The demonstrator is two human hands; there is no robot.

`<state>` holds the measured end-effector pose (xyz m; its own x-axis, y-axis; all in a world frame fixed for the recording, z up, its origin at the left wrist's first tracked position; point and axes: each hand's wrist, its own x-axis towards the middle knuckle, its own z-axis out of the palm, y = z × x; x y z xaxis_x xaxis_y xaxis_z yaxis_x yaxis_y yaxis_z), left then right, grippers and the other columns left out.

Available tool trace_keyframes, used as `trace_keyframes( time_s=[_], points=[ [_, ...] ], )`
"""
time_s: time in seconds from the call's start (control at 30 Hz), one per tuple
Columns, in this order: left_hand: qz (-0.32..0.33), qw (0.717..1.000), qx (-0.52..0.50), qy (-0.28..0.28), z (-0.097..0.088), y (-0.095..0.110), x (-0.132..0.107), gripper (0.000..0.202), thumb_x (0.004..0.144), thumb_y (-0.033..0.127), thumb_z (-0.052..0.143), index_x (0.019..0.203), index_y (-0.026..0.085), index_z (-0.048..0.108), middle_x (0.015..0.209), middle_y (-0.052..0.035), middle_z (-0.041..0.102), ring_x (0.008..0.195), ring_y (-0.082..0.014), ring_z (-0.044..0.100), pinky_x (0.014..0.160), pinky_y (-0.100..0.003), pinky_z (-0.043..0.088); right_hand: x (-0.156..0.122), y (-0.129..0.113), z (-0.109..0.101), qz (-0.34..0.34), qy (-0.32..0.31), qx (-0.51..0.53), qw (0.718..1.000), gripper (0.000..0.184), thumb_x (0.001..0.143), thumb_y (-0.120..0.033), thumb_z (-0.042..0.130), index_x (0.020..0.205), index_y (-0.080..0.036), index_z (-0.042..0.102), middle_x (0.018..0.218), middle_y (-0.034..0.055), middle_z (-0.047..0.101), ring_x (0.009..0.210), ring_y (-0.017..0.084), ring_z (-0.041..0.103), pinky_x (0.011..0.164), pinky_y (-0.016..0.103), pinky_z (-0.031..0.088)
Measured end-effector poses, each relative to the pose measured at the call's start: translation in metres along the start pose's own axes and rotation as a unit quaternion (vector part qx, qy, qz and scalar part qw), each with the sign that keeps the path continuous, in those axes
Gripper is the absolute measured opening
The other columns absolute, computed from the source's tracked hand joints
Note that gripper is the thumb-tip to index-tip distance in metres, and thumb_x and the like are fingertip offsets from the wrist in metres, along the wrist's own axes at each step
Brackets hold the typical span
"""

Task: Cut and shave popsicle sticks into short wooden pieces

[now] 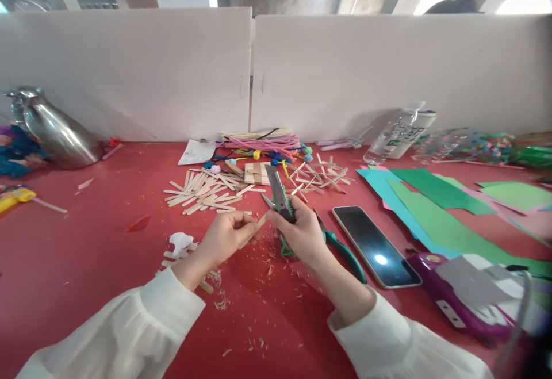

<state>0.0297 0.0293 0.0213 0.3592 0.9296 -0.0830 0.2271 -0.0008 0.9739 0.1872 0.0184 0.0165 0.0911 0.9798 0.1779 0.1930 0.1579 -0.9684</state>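
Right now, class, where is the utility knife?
In the head view, the utility knife is near the centre, held in the right hand, blade pointing forward. The left hand, pinching a wooden stick, is just left of it.

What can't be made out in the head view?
All in the head view:
Left end of the wooden stick: hidden by the fingers of the left hand.
Lower handle of the cutter knife: hidden by the right hand.
Any writing on the paper slip: too small and faint.
Rest of the yellow object: cut off by the left edge.
Top of the purple object: partly covered by a grey sheet.
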Motion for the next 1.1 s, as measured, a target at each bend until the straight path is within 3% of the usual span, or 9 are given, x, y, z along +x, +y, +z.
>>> trace_keyframes(
  time_s=[0.2, 0.37, 0.53, 0.7, 0.87, 0.97, 1.1],
  points=[
    [-0.065, 0.989, -0.130, 0.003, -0.002, -0.007, -0.008, 0.032, 0.075, 0.045, 0.056, 0.067, 0.014, 0.058, 0.060, -0.0030, 0.065, 0.054, -0.0116, 0.058, 0.055, -0.023, 0.043, 0.002, 0.002, 0.001, 0.001, -0.005, 0.001, 1.000, 0.018, 0.070, -0.034, 0.059, 0.079, -0.021, 0.049, 0.051, -0.0091, 0.043, 0.042, 0.009, 0.042, 0.041, 0.022, 0.033],
    [-0.114, 0.965, -0.222, -0.076, -0.004, -0.009, -0.013, 0.027, 0.073, 0.040, 0.061, 0.071, 0.013, 0.059, 0.061, -0.0018, 0.062, 0.050, -0.0087, 0.055, 0.050, -0.020, 0.041, 0.002, 0.002, -0.001, -0.012, -0.014, -0.004, 1.000, 0.019, 0.072, -0.035, 0.059, 0.080, -0.021, 0.049, 0.053, -0.0082, 0.046, 0.044, 0.010, 0.045, 0.045, 0.023, 0.036],
    [-0.139, 0.945, -0.274, -0.110, -0.007, -0.010, -0.014, 0.022, 0.073, 0.034, 0.062, 0.075, 0.011, 0.062, 0.059, -0.0004, 0.058, 0.046, -0.0054, 0.049, 0.046, -0.018, 0.036, -0.001, -0.001, -0.002, -0.013, -0.016, -0.006, 1.000, 0.019, 0.074, -0.036, 0.058, 0.080, -0.021, 0.049, 0.054, -0.0078, 0.047, 0.044, 0.010, 0.045, 0.045, 0.023, 0.037],
    [-0.138, 0.951, -0.254, -0.112, -0.005, -0.009, -0.015, 0.021, 0.071, 0.033, 0.063, 0.072, 0.013, 0.059, 0.058, 0.0012, 0.056, 0.046, -0.0058, 0.048, 0.046, -0.019, 0.035, -0.002, -0.003, 0.000, -0.005, -0.025, 0.016, 1.000, 0.022, 0.073, -0.037, 0.060, 0.080, -0.021, 0.048, 0.052, -0.0088, 0.045, 0.043, 0.009, 0.043, 0.043, 0.022, 0.035],
    [-0.048, 0.988, -0.141, -0.043, -0.002, -0.012, -0.013, 0.024, 0.071, 0.035, 0.065, 0.067, 0.015, 0.052, 0.057, 0.0037, 0.054, 0.050, -0.0066, 0.047, 0.052, -0.021, 0.038, -0.003, -0.002, 0.001, 0.020, -0.049, 0.073, 0.996, 0.026, 0.072, -0.040, 0.062, 0.076, -0.021, 0.046, 0.050, -0.0094, 0.046, 0.041, 0.008, 0.044, 0.040, 0.020, 0.034],
    [-0.014, 0.995, -0.098, -0.018, -0.002, -0.014, -0.012, 0.024, 0.071, 0.037, 0.065, 0.071, 0.016, 0.054, 0.057, 0.0054, 0.052, 0.051, -0.0068, 0.046, 0.056, -0.022, 0.038, -0.004, -0.002, 0.001, 0.022, -0.052, 0.085, 0.995, 0.024, 0.071, -0.037, 0.063, 0.074, -0.020, 0.046, 0.049, -0.0096, 0.047, 0.040, 0.007, 0.043, 0.040, 0.019, 0.034],
    [-0.033, 0.992, -0.117, -0.037, -0.001, -0.012, -0.014, 0.023, 0.072, 0.037, 0.063, 0.071, 0.014, 0.059, 0.062, 0.0017, 0.056, 0.057, -0.0087, 0.049, 0.058, -0.023, 0.039, -0.003, -0.003, 0.000, 0.018, -0.030, 0.068, 0.997, 0.021, 0.071, -0.035, 0.062, 0.077, -0.020, 0.049, 0.049, -0.0092, 0.048, 0.040, 0.007, 0.043, 0.041, 0.020, 0.035]
  ],
)
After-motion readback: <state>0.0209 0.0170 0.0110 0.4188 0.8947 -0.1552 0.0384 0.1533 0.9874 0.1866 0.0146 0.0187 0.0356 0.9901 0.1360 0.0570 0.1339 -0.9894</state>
